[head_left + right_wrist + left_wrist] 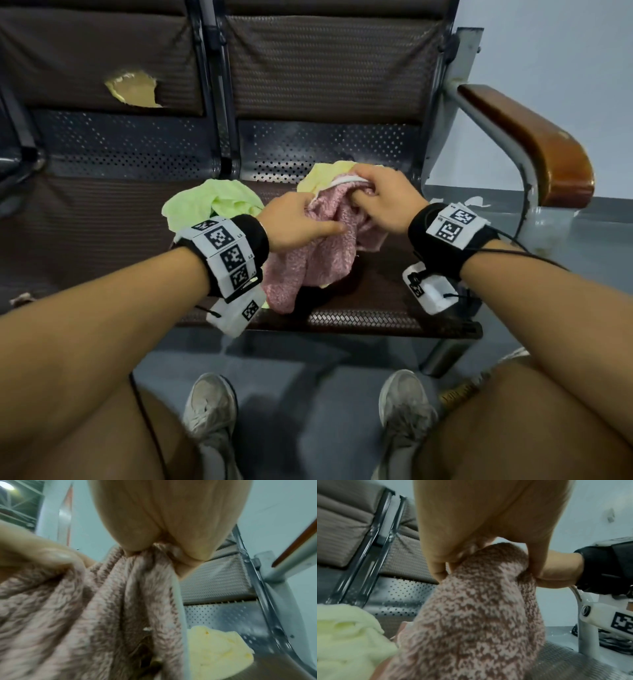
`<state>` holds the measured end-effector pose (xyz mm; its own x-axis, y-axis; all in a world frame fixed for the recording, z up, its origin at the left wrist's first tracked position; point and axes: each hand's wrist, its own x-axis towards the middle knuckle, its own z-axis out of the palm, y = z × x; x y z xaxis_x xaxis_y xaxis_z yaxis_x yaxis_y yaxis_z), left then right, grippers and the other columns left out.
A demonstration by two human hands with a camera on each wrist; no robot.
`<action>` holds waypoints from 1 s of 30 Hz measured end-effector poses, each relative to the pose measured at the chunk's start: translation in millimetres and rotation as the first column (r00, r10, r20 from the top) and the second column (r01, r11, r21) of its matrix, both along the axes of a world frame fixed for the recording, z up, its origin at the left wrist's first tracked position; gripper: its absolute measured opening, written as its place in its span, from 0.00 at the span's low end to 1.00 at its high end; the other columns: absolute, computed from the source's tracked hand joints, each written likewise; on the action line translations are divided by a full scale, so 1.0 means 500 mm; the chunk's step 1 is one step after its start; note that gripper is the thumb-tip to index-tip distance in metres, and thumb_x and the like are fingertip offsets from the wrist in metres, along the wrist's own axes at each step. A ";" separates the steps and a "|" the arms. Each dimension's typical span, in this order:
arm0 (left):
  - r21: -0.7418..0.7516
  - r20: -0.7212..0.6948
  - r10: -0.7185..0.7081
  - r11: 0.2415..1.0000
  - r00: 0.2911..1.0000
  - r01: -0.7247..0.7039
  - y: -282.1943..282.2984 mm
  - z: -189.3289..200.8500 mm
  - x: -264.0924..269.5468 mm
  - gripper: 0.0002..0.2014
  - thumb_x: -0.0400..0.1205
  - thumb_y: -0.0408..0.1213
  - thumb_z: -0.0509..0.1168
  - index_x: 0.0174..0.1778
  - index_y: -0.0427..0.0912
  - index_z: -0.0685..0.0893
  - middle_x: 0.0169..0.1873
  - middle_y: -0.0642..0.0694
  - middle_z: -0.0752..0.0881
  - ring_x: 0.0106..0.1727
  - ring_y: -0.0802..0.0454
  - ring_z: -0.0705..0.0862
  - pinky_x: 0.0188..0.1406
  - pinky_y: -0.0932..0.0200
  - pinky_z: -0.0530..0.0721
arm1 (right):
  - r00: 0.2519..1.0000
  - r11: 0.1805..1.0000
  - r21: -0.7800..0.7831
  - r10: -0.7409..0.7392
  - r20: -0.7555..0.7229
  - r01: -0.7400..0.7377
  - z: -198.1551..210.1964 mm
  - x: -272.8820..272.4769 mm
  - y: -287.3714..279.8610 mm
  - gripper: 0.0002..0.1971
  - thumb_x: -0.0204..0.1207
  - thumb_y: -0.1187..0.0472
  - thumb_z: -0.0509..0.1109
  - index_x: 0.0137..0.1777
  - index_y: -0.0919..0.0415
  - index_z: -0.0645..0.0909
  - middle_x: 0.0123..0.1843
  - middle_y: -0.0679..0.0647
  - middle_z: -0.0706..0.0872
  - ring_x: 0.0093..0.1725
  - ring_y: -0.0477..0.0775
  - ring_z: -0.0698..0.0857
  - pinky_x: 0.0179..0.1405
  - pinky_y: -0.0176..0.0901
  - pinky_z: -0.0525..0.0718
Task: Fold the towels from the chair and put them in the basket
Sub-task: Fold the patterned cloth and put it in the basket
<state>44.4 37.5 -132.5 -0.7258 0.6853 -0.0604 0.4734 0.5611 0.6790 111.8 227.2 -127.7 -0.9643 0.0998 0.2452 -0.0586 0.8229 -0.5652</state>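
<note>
Now, gripping the pink towel [322, 246] with both the left hand [294, 219] and right hand [383, 202], bunched on the chair seat [387, 301]. Green towel [212, 205] left of pink, yellow towel [325, 174] behind. Bare seat near front edge.

No legible words, brands or numbers seen. Only black-and-white square code markers carried on wristbands [226, 253]; tiny characters beside them too small to be read.
</note>
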 end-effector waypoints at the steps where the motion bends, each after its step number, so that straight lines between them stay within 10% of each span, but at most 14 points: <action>1: 0.009 -0.036 0.030 1.000 0.999 -0.029 0.002 -0.001 -0.004 0.16 0.74 0.55 0.75 0.49 0.48 0.88 0.46 0.48 0.91 0.50 0.47 0.88 0.56 0.48 0.85 | 0.999 1.000 0.021 0.010 -0.041 -0.009 0.005 0.000 -0.003 0.08 0.76 0.60 0.70 0.54 0.55 0.84 0.49 0.49 0.89 0.50 0.51 0.85 0.51 0.46 0.80; 5: 0.178 -0.050 0.338 0.929 0.940 -0.324 -0.002 0.016 -0.038 0.09 0.79 0.38 0.62 0.32 0.43 0.79 0.32 0.47 0.83 0.44 0.39 0.83 0.38 0.52 0.77 | 0.984 0.978 0.143 -0.165 0.066 0.154 -0.001 0.003 0.023 0.09 0.71 0.51 0.76 0.48 0.51 0.82 0.41 0.49 0.86 0.42 0.52 0.83 0.41 0.44 0.77; 9: 0.268 0.310 0.403 0.832 0.861 -0.485 -0.012 0.012 -0.063 0.11 0.78 0.32 0.60 0.47 0.29 0.85 0.46 0.29 0.89 0.49 0.29 0.88 0.49 0.32 0.88 | 0.904 0.950 0.225 -0.282 0.321 0.217 -0.021 0.009 0.040 0.19 0.78 0.50 0.71 0.29 0.59 0.75 0.28 0.54 0.80 0.34 0.59 0.81 0.35 0.45 0.72; 12: 0.294 0.471 0.397 0.771 0.788 -0.564 -0.018 0.002 -0.070 0.07 0.76 0.27 0.65 0.46 0.26 0.85 0.43 0.29 0.89 0.44 0.31 0.91 0.45 0.33 0.90 | 0.947 0.968 0.007 -0.248 0.203 0.252 0.006 0.000 0.017 0.19 0.79 0.50 0.69 0.38 0.67 0.83 0.34 0.62 0.86 0.37 0.61 0.84 0.40 0.53 0.81; 16: 0.339 0.592 0.332 0.724 0.734 -0.601 -0.013 0.009 -0.078 0.07 0.75 0.32 0.76 0.37 0.34 0.85 0.30 0.39 0.89 0.28 0.46 0.89 0.31 0.51 0.91 | 0.988 0.947 -0.284 -0.146 0.040 0.151 0.066 -0.007 -0.041 0.12 0.84 0.56 0.59 0.38 0.54 0.72 0.35 0.44 0.76 0.31 0.33 0.74 0.40 0.46 0.71; 19: 0.353 0.553 0.369 0.708 0.747 -0.612 -0.014 0.009 -0.087 0.08 0.78 0.32 0.72 0.34 0.36 0.82 0.37 0.33 0.85 0.38 0.36 0.89 0.46 0.35 0.91 | 0.999 0.990 -0.139 0.009 0.034 -0.004 0.078 -0.002 -0.075 0.01 0.83 0.61 0.60 0.52 0.55 0.72 0.38 0.54 0.79 0.34 0.49 0.76 0.38 0.51 0.74; 25: 0.163 0.554 0.305 0.872 0.774 -0.461 -0.036 -0.007 -0.104 0.05 0.74 0.32 0.76 0.40 0.36 0.88 0.33 0.44 0.92 0.30 0.50 0.89 0.28 0.60 0.88 | 0.984 0.983 0.051 0.175 0.034 -0.177 0.075 0.004 -0.088 0.25 0.79 0.71 0.60 0.72 0.48 0.68 0.45 0.61 0.86 0.27 0.58 0.78 0.31 0.55 0.78; 30: 0.246 0.568 0.418 0.735 0.709 -0.631 -0.044 -0.007 -0.118 0.05 0.80 0.34 0.67 0.39 0.39 0.85 0.34 0.43 0.88 0.34 0.45 0.87 0.30 0.57 0.87 | 0.948 0.964 0.059 0.240 0.211 -0.258 0.042 0.014 -0.079 0.23 0.77 0.73 0.58 0.54 0.48 0.89 0.47 0.45 0.91 0.41 0.56 0.88 0.46 0.57 0.86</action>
<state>-14.7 15.6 -136.0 -0.9280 0.2326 -0.2912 -0.2327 0.2487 0.9402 118.8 187.5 -106.8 -0.9858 -0.1625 0.0422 -0.1609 0.8419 -0.5150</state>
